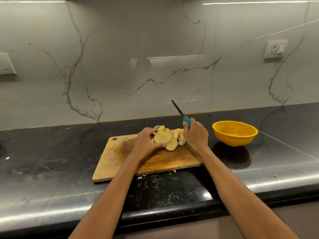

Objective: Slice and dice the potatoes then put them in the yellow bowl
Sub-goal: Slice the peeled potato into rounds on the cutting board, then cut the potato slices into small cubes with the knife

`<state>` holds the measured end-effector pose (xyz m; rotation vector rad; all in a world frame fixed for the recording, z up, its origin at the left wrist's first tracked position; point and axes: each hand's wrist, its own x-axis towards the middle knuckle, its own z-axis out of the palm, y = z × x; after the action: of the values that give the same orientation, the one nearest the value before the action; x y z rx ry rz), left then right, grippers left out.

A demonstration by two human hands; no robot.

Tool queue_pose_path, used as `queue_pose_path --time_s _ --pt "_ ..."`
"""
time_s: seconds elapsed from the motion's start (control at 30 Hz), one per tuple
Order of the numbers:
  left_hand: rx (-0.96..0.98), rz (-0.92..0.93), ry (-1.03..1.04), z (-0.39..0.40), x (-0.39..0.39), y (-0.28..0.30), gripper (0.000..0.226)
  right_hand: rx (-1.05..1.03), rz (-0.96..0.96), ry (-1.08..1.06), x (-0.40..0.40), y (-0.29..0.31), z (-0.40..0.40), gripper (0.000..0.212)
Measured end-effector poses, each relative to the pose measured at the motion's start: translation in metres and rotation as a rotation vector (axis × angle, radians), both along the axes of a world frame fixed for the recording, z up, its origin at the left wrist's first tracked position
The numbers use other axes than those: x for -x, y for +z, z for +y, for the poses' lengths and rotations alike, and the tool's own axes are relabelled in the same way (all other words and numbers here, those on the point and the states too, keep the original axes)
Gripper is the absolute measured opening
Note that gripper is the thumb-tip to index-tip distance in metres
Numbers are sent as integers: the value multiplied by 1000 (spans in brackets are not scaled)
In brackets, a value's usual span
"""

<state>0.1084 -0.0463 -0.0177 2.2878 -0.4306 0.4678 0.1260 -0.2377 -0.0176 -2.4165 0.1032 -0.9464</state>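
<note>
Grey marble-patterned wall panels (155,49) with dark veins back a glossy black stone bench (51,161). A white wall socket (275,49) is mounted on the far right of the wall. A rectangular wooden cutting board (120,161) lies on the bench, near centre, with a hanging hole at its far left corner.

A pile of pale round potato slices (170,138) sits at the far right part of the board, the slices overlapping one another. The left hand (146,144) is at the left side of the pile; its fingers curl over the far edge of the largest top slice and its thumb presses the near edge, so it grips that slice. The right hand (196,133) is at the right side of the pile, touching it, and is closed round the blue handle of a small dark-bladed knife (180,112). The blade points up and to the far left, clear of the slices.

A round yellow plastic bowl (235,132) stands on the bench to the right of the board, near the right hand but apart from it.
</note>
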Motion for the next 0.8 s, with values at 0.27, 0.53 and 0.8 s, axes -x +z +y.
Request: queue_pose_path --time_s 0.27,0.53,0.8 --pt "-57 -5 -15 -2 6 1 83 -26 -35 22 5 2 2 32" --pt "86 -158 291 30 26 9 71 -118 -67 81 15 0 4 28" --pt "-180 126 519 49 62 -10 63 -213 -132 287 46 -2 29 32"
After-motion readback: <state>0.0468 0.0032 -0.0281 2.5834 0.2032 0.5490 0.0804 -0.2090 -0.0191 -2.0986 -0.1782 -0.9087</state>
